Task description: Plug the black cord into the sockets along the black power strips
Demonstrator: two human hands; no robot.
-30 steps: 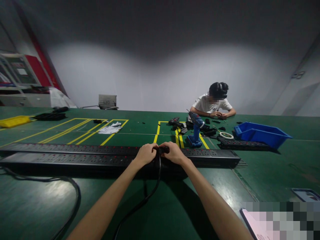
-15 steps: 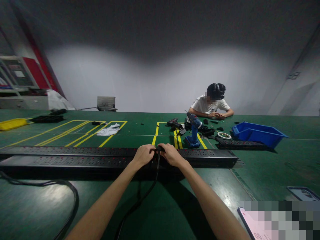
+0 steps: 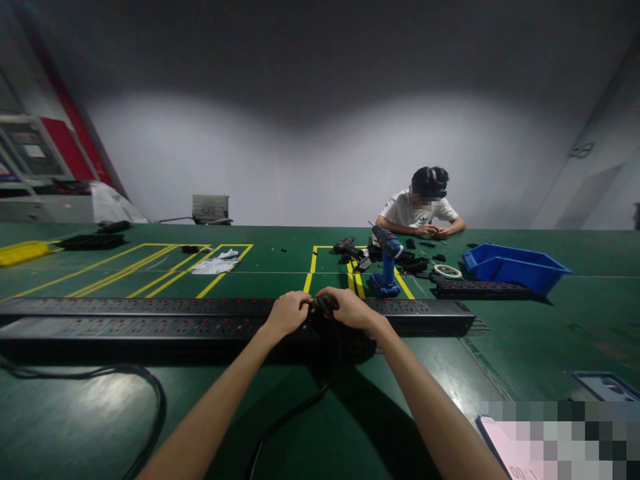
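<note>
Two long black socket strips [image 3: 190, 327] with red marks lie side by side across the green table. Above their right part, my left hand [image 3: 289, 312] and my right hand [image 3: 347, 307] meet at a dark plug-like piece [image 3: 323, 305]. The fingers of both hands are closed round it, the left from one side and the right from the other. From this piece a black cable [image 3: 300, 408] hangs down and runs over the table toward the bottom edge. The fingertips partly hide the piece.
A blue drill [image 3: 386, 263] stands beyond the strips, near black parts and a tape roll [image 3: 448, 271]. A blue bin [image 3: 515, 267] sits at the right. Across the table a person [image 3: 423, 207] leans on it. A loose cable [image 3: 155, 400] curves at the lower left.
The dark piece has turned between my fingers, and its cable now hangs further right. My right hand has shifted slightly. The nearer strip's right end now shows beneath my right wrist.
</note>
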